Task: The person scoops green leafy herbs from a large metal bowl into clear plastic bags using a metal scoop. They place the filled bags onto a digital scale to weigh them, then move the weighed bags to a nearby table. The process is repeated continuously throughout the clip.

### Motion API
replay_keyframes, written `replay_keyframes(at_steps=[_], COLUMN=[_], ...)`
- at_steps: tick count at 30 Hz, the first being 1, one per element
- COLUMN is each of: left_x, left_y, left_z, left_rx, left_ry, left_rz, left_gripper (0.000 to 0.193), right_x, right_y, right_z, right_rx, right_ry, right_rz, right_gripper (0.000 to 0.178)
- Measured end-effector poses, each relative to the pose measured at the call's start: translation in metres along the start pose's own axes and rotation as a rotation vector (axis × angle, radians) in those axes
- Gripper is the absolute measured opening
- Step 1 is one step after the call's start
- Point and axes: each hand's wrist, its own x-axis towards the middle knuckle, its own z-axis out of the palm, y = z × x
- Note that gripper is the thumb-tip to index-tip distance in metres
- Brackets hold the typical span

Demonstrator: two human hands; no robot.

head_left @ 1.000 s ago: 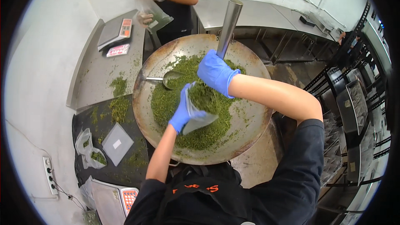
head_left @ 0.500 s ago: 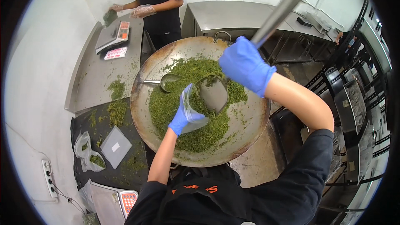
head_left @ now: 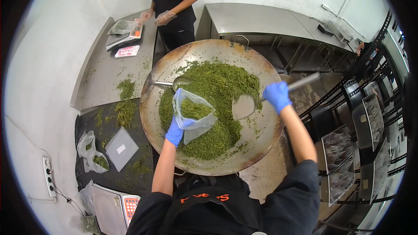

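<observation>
Centre frame, our left hand (head_left: 174, 133) clamps its fingers on an open bag (head_left: 199, 131) of green shreds (head_left: 193, 109); right of centre, our right hand (head_left: 277, 96) clenches a scoop (head_left: 244, 108). Slackened left fingers could let the limp bag spill.

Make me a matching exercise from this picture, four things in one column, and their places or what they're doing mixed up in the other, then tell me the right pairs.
Column one
1. Left hand
2. Short-handled scoop
3. Right hand
4. Flat grey square

Column two
A. grips a long-handled scoop
B. lies on the dark cover
C. holds an open plastic bag with chopped greens inside
D. lies inside the pan, toward its left side

Right pairs: 1-C, 2-D, 3-A, 4-B
</observation>
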Motion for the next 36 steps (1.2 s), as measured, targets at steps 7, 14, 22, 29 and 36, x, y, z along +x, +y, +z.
replay_keyframes(at_steps=[7, 14, 22, 29, 36], left_x=[-0.051, -0.070, -0.040, -0.031, -0.009], left_y=[0.003, 0.005, 0.023, 0.046, 0.082], left_z=[-0.040, -0.044, -0.012, -0.022, 0.011], left_rx=[0.192, 0.278, 0.450, 0.419, 0.283], left_ry=[0.218, 0.145, -0.107, -0.210, -0.225], left_rz=[-0.173, -0.053, 0.082, 0.064, -0.018], left_gripper=[0.097, 0.109, 0.119, 0.115, 0.085], right_x=[-0.060, -0.040, 0.028, 0.023, 0.030], right_y=[-0.119, -0.125, -0.193, -0.157, -0.140], right_z=[0.136, 0.128, -0.040, -0.084, -0.115], right_rx=[0.420, 0.303, 2.186, 2.429, 2.704], right_ry=[-0.381, -0.457, -1.112, -1.083, -0.901], right_rz=[0.248, 0.018, -0.152, 0.033, 0.126], right_gripper=[0.028, 0.034, 0.044, 0.026, 0.016])
